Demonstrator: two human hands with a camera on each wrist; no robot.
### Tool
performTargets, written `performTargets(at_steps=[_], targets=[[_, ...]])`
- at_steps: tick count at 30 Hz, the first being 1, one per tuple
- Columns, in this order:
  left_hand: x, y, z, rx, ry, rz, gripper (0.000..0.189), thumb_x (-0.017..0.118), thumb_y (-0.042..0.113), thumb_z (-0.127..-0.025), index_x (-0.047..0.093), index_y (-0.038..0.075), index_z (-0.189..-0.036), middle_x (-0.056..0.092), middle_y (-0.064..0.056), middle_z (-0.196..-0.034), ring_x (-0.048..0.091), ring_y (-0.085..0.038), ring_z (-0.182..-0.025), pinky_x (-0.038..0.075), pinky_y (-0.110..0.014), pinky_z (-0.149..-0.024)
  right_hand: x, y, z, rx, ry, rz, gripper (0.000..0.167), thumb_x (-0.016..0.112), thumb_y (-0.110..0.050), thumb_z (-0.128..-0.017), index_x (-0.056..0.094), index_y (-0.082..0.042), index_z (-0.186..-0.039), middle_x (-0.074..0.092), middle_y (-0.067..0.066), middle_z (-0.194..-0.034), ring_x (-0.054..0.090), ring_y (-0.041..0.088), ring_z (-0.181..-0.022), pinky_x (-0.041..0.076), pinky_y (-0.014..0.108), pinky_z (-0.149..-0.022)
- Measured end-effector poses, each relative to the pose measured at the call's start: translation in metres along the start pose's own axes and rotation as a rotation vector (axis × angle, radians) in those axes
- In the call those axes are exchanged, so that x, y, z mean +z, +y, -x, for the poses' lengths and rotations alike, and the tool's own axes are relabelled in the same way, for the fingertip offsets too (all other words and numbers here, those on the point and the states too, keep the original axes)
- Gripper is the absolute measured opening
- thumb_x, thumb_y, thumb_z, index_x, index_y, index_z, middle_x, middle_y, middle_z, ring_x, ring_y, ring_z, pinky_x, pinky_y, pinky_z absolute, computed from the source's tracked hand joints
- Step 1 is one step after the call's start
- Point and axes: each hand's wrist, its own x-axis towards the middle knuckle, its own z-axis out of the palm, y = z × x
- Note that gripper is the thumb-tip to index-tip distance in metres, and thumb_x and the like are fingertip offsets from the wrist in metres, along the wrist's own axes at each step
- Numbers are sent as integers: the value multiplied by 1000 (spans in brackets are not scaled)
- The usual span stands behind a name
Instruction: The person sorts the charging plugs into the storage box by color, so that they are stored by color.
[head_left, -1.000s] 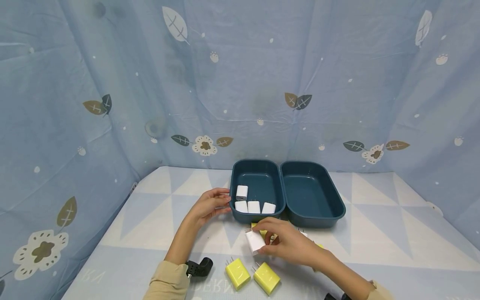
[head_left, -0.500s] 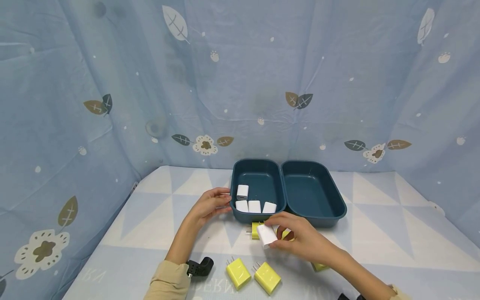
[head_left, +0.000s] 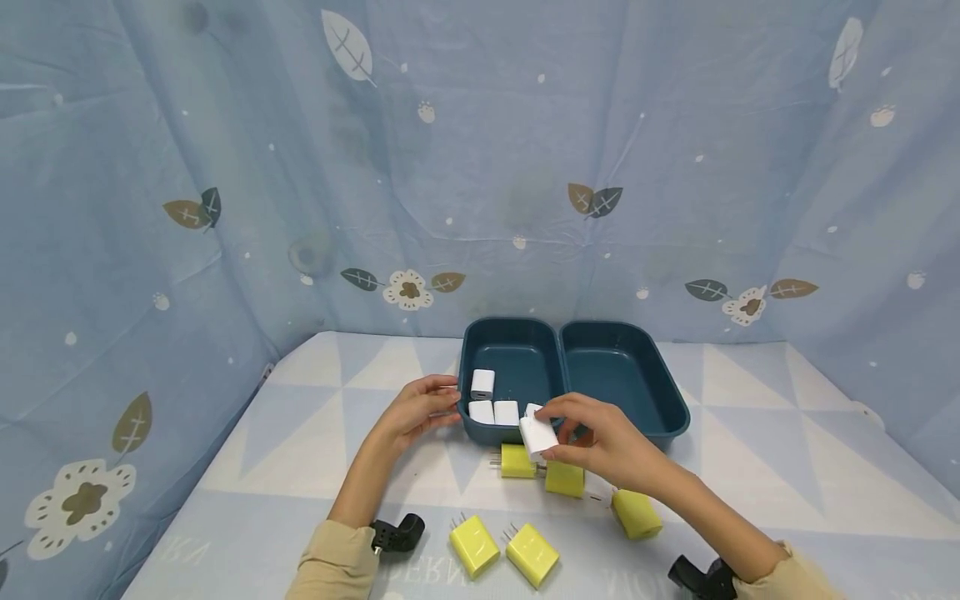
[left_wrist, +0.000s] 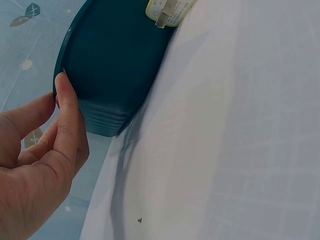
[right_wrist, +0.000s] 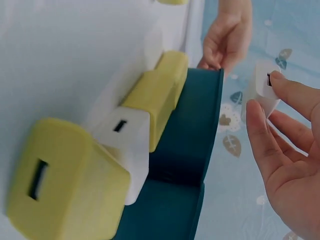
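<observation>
My right hand (head_left: pixel 611 442) pinches a white USB charger (head_left: pixel 538 437) between thumb and fingers, raised over the front rim of the left dark teal bin (head_left: pixel 525 362). In the right wrist view, the held charger (right_wrist: pixel 261 90) shows its USB port under a fingertip. My left hand (head_left: pixel 417 412) holds the left bin's side rim, thumb and fingers on either side of the wall (left_wrist: pixel 110 60) in the left wrist view. Several white chargers (head_left: pixel 482 383) lie inside that bin; one at its front right is partly hidden by the held charger.
The right teal bin (head_left: pixel 626 379) stands beside the left one, nothing inside. Several yellow chargers (head_left: pixel 474 546) lie on the table in front of the bins. A white charger (right_wrist: pixel 127 150) sits among them, mostly hidden under my right hand in the head view.
My right hand has lifted the white charger from the table and carried it up and forward to the left bin's front rim. The left hand stays on the bin.
</observation>
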Motion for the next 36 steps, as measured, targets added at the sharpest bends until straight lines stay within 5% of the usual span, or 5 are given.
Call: performTargets(at_steps=[21, 36], targets=[[0, -1, -1, -2, 0, 4, 41, 55, -5, -97, 44, -13, -136, 57, -11, -101, 63, -15, -85, 61, -30, -79, -8, 32, -49, 149, 19, 80, 35, 77, -19, -89, 67, -7, -121, 63, 4, -108, 62, 11, -83, 53, 29, -65], [-1, 1, 0, -12, 5, -9, 40, 54, -5, -98, 44, -13, -136, 57, -14, -105, 63, -14, -85, 60, -32, -82, -4, 49, -88, 208, -70, 64, 35, 72, -10, -92, 63, 3, -123, 63, 15, -115, 66, 16, -82, 56, 30, -67]])
